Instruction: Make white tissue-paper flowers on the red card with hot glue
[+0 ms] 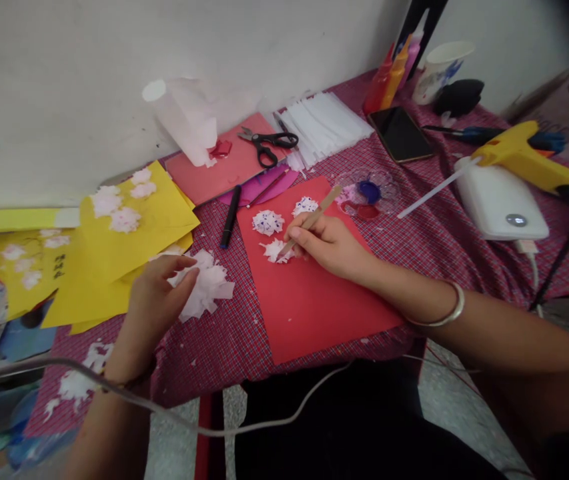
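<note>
Three frilly white paper flowers sit on the far half of a red sheet, two of them speckled with blue-purple. From my remote seat I see the right hand with its fingers pinched around a flat wooden stick; the stick's lower end meets the nearest flower, though I cannot make out what its tip is doing there. The left hand has its fingers loosely curled, thumb parted from forefinger with nothing between, at the left edge of some cut white paper; I cannot tell whether they touch. Just right of the red sheet's far edge I have a clear palette holding blue and red paint. A dark marker lies left of the sheet on the checked worktop, scissors lie farther back, and yellow sheets with pale blossoms spread to the left.
</note>
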Tool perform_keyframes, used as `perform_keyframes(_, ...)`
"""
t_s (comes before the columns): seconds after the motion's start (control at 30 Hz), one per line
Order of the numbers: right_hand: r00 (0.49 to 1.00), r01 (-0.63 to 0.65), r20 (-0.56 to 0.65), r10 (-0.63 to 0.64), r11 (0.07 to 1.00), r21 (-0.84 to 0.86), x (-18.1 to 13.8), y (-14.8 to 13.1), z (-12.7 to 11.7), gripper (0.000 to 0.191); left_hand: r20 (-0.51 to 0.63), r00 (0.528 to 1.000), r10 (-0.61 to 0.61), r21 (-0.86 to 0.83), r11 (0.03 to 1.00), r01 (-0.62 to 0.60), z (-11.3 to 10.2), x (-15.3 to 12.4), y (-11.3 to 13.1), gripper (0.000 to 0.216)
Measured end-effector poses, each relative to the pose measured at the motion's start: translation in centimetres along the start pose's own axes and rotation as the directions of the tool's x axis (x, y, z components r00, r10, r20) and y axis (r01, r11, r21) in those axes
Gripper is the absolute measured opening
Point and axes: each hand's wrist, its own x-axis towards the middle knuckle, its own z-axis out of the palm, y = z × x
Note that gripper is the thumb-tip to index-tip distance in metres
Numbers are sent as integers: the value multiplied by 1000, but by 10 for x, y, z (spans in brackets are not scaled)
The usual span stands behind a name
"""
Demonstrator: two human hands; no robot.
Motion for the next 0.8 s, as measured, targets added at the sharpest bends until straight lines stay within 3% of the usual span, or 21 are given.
perform_keyframes(0.13, 999, 37, 10, -37, 999, -28, 0, 1, 0, 32, 135, 989, 62, 221, 971, -91, 14, 4, -17, 35)
perform_keyframes(0.23, 1000, 18, 21, -17, 999, -32, -1, 1, 0, 31, 189, 979, 79, 210, 971, -119, 20, 1, -24, 40)
perform_keyframes(0.47, 1000, 18, 20, -18, 1000, -24, -1, 1, 0, 32, 22, 978, 207, 101, 973, -208, 11, -10, -20, 40)
perform_keyframes(0.63, 1000, 0, 18, 1, 999, -33, -1, 2, 1, 35, -16, 982, 188, 178, 967, -182, 15, -17, -10, 52)
perform_keyframes(0.8, 1000, -4, 22, 5, 999, -47, -1, 0, 0, 36, -7, 983, 186, 230, 956, -179, 23, -16, -8, 16)
